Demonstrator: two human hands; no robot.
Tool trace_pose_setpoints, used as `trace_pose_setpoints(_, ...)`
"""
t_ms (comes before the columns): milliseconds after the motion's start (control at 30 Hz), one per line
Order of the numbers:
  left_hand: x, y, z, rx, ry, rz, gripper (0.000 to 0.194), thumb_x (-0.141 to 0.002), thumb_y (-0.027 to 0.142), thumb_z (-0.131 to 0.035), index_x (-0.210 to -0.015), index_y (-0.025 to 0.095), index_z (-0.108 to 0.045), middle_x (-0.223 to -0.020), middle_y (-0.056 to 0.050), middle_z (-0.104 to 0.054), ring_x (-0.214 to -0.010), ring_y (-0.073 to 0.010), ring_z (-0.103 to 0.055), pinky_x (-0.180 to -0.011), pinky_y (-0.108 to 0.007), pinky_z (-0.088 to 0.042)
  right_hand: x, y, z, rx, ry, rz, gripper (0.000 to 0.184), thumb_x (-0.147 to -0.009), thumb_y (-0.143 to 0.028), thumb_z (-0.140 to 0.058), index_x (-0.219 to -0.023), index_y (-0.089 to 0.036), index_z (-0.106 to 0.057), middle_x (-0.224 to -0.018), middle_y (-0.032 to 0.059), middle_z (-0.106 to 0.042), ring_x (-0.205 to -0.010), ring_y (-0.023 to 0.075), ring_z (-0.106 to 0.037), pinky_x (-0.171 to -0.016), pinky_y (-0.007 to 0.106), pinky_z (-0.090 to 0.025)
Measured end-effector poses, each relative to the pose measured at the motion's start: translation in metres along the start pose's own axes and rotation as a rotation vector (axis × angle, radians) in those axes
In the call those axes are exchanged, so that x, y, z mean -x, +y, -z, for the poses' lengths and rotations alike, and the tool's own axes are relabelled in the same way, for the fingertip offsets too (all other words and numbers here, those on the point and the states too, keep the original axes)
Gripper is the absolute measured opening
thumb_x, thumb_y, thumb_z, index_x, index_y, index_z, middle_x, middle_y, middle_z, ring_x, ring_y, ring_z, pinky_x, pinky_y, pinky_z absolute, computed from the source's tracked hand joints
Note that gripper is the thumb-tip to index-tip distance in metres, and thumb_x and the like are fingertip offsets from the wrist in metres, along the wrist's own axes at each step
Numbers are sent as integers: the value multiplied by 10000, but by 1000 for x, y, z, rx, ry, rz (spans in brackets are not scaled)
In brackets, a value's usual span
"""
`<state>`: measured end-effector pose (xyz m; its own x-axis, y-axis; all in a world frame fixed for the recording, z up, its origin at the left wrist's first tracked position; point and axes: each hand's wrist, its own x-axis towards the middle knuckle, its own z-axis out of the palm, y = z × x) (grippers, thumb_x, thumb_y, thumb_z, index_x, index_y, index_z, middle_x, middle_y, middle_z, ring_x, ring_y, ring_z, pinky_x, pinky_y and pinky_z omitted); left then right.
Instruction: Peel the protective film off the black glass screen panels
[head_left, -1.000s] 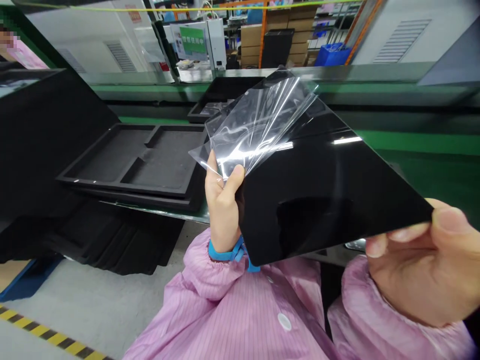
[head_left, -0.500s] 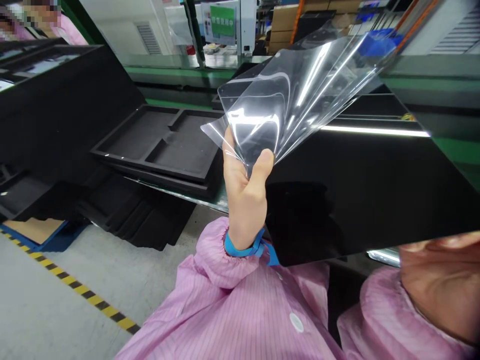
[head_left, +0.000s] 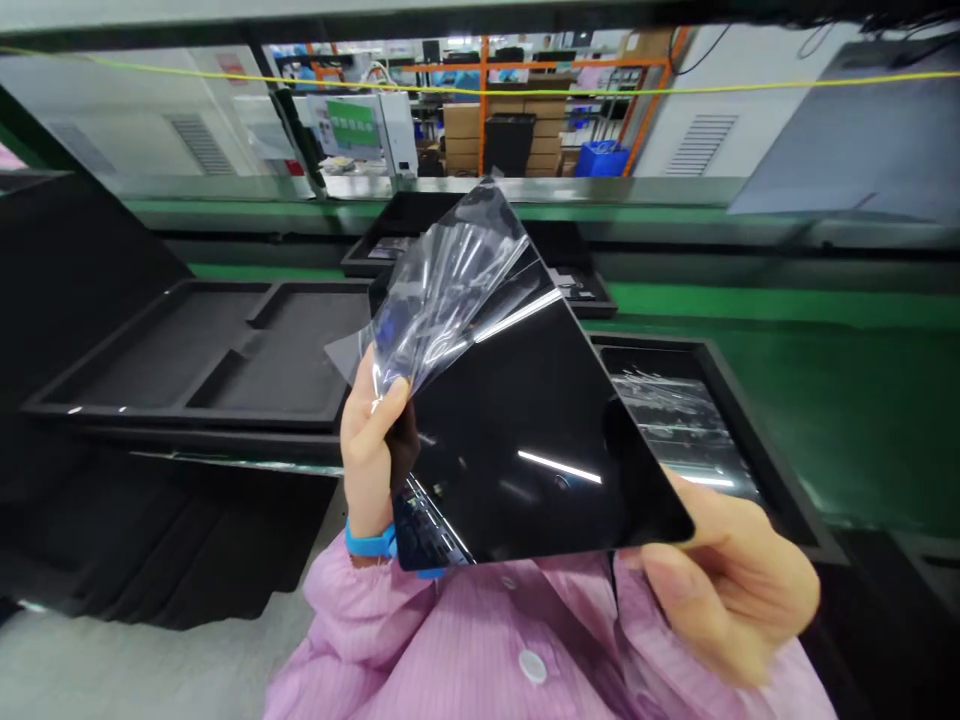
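Note:
A glossy black screen panel (head_left: 525, 430) is held up in front of me, tilted, with ceiling lights mirrored in it. My right hand (head_left: 739, 575) is closed on its lower right corner, thumb on the near side and fingers behind. In my left hand (head_left: 371, 440), closed in a pinch, is a clear protective film (head_left: 450, 285), bunched at the thumb. The film fans out over the panel's upper left part; whether it still sticks there I cannot tell. A blue wrist strap (head_left: 370, 543) circles my left wrist.
Black foam trays (head_left: 202, 410) with dividers are stacked at left. Another black tray (head_left: 724, 375) at right holds film-covered pieces. More trays (head_left: 405, 225) lie behind the panel on the green bench (head_left: 862, 400). A yellow cable (head_left: 675, 88) crosses above.
The panel has moved left and away from my face, with my right hand now fully visible at its corner. My left hand has moved left and lower, still pinching the film. The view has shifted right.

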<state>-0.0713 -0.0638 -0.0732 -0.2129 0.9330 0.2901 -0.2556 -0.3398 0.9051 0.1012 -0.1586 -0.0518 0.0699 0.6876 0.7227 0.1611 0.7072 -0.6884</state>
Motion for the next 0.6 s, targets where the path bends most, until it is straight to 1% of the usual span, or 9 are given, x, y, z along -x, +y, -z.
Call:
trace_pose_setpoints(33, 1, -5, 4, -26, 22, -24, 398, -821, 163, -597, -1219, 175, -599, -1342, -13, -536, -1255, -231, -470, -1083, -273, -328, -4, 0, -2, -26, -28, 68, 199, -825, -153, -494, -658, -150, -385, -526, -5, -404, -482, 81, -390, -441, 222, -274)
trace_pose_setpoints(100, 1, -14, 11, -92, 56, -83, 420, -817, 165, -617, -1236, 181, -587, -1393, 1, -484, -1297, -229, -418, -1092, -250, -308, -11, -1, -5, -54, -62, 133, 175, -795, -78, -470, -678, -146, -359, -544, -9, -398, -512, 77, -389, -455, 216, -277)
trace_pose_setpoints(167, 0, -19, 16, -149, 60, -113, 419, -821, 166, -619, -1239, 184, -586, -1405, 11, -470, -1321, -215, -385, -1089, -215, -297, -15, -2, -6, -57, -78, 132, 177, -793, -73, -465, -679, -146, -350, -546, -13, -380, -523, 75, -375, -459, 213, -272)
trace_pose_setpoints(267, -2, -14, 14, -141, 30, -100, 437, -832, 160, -599, -1265, 208, -564, -1402, 21, -474, -1262, -190, -462, -1049, -184, -340, -17, -4, -5, -46, -77, 118, 197, -813, -95, -465, -671, -150, -340, -548, -18, -353, -521, 73, -359, -461, 213, -270)
trace_pose_setpoints(333, -4, -5, 7, -87, 4, -37, 450, -842, 168, -577, -1288, 212, -542, -1351, 11, -529, -1180, -181, -540, -1015, -191, -383, -15, -4, -4, -23, -49, 80, 226, -833, -123, -468, -653, -149, -334, -548, -21, -338, -513, 68, -358, -462, 210, -261)
trace_pose_setpoints(400, -4, 6, -1, -35, 2, 32, 455, -847, 195, -567, -1300, 208, -530, -1278, 3, -591, -1146, -179, -565, -1007, -203, -394, -13, -1, -2, 4, -5, 16, 258, -865, -155, -458, -626, -143, -361, -545, -19, -348, -506, 62, -378, -463, 206, -260)
trace_pose_setpoints(500, -5, 16, -11, -17, 64, 102, 493, -833, 262, -595, -1315, 207, -511, -1268, -2, -597, -1232, -192, -494, -1069, -228, -326, -13, 8, 4, -1, 31, -84, 323, -921, -199, -410, -604, -141, -437, -563, -8, -435, -531, 65, -453, -490, 192, -324)
trace_pose_setpoints(533, -6, 18, -13, -18, 99, 124, 526, -824, 285, -610, -1331, 211, -491, -1297, -7, -575, -1269, -201, -455, -1092, -244, -295, -16, 11, 6, -29, 32, -115, 345, -933, -210, -397, -600, -140, -454, -571, -6, -464, -543, 67, -479, -505, 184, -352)
trace_pose_setpoints(600, -11, 18, -18, -19, 147, 136, 606, -816, 325, -624, -1379, 230, -421, -1400, -10, -476, -1342, -211, -356, -1124, -268, -243, -26, 19, 10, -84, 55, -182, 384, -939, -241, -407, -575, -136, -469, -569, -3, -494, -558, 67, -520, -536, 164, -397)
